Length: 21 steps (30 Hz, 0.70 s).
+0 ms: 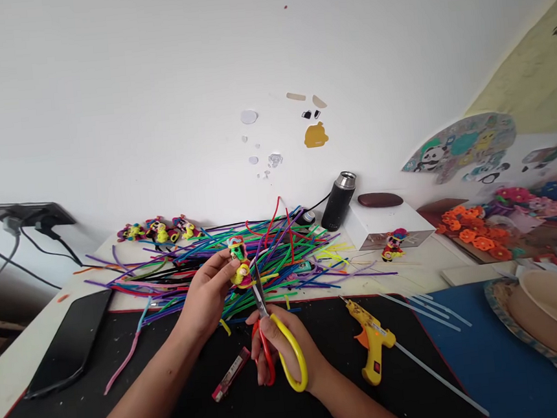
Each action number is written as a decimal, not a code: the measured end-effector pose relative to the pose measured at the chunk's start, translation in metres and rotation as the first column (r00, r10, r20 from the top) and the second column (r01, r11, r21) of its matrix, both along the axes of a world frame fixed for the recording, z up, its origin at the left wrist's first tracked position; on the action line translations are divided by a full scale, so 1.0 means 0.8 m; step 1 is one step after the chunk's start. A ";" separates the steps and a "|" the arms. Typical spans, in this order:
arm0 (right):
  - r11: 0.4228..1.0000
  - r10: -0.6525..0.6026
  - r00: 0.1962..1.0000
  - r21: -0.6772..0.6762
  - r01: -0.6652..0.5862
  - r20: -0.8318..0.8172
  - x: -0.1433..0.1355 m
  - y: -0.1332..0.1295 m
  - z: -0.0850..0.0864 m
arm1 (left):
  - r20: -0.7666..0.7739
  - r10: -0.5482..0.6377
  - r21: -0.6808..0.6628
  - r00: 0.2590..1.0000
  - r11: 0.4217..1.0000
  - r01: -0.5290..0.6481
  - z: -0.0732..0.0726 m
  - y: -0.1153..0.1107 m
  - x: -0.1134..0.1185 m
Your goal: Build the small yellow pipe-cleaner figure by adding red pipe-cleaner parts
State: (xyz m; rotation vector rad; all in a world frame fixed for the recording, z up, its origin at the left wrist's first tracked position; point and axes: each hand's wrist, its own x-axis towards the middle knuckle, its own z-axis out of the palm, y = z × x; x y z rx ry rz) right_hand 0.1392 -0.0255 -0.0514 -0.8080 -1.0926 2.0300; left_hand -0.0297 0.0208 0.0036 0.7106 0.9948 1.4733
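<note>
Between the thumb and fingers of my left hand (210, 290) is a small pipe-cleaner doll (240, 274), held upright with a green face, yellow arms and a red body. My right hand (288, 345) grips scissors (262, 301) with one red and one yellow handle. The blades point up at the doll's lower right side, close to a short yellow strand (269, 277); whether they touch it I cannot tell. Behind both hands spreads a heap of coloured pipe cleaners (201, 274).
A yellow glue gun (372, 340) with a glue stick lies right on the black mat (179, 413). A pink-red box (231, 374) is near my right hand. A phone (68, 344) lies left, a black thermos (339, 200) stands behind, and another doll (393, 244) sits right.
</note>
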 end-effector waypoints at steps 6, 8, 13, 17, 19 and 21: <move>1.000 -0.011 1.000 -0.014 0.011 0.004 0.000 0.000 0.002 | -0.039 0.000 -0.018 0.999 1.000 -0.001 -0.004 0.000 0.005; 1.000 -0.021 1.000 -0.021 0.021 0.005 0.000 -0.001 0.003 | -0.039 0.000 -0.025 0.999 1.000 -0.001 -0.004 0.000 0.006; 0.999 -0.037 0.999 -0.036 0.037 0.004 -0.002 -0.004 0.003 | -0.026 0.003 -0.024 1.000 1.000 -0.004 -0.005 -0.001 0.006; 0.997 -0.056 0.998 -0.043 0.057 0.021 -0.004 -0.005 0.003 | -0.016 0.002 -0.018 1.000 1.000 -0.002 -0.006 0.000 0.007; 0.997 -0.064 0.997 -0.041 0.065 0.032 -0.004 -0.005 0.001 | -0.010 -0.001 -0.015 1.000 1.000 0.001 -0.007 0.000 0.008; 0.997 -0.062 0.997 -0.038 0.063 0.044 -0.005 -0.006 -0.001 | -0.012 -0.003 -0.017 1.000 1.000 0.003 -0.008 0.000 0.009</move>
